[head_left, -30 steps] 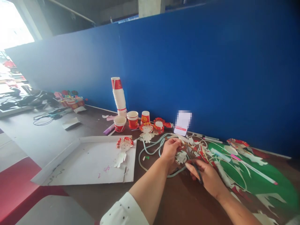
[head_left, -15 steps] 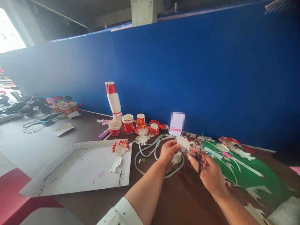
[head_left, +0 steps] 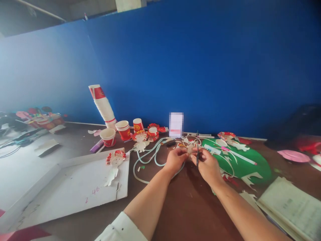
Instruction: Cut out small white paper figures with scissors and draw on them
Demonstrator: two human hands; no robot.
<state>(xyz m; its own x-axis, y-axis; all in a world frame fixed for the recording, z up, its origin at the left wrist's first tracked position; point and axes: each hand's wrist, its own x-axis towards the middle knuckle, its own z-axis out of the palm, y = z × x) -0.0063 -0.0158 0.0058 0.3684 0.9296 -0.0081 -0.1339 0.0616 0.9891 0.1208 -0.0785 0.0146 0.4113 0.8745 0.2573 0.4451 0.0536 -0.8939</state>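
We see the scissors (head_left: 197, 154) in our right hand (head_left: 206, 164), fingers curled around the dark handles, just in front of the blue partition (head_left: 188, 67). Their long axis runs nearly straight away from us, tips toward the partition, handles toward our palm. Whether the blades are parted we cannot tell, since they show as one thin dark line.

Our left hand (head_left: 176, 160) pinches a pale paper cut-out (head_left: 190, 148) between thumb and fingers. The cut-out sits between our two hands, just left of the scissors; it is small and foreshortened here, so its long axis is hard to read, and we cannot tell whether the blades touch it.

Half a second ago our right hand was farther from the left, with the scissors leaning slightly right and clear of the cut-out, which then spread out broadly, slanting down to the right. Now our hands have drawn together. Our view has also swung right: an open book (head_left: 292, 209) shows fully at lower right and a pink plate (head_left: 293, 156) has come in, while the white box lid (head_left: 75, 187) sits farther left in view.
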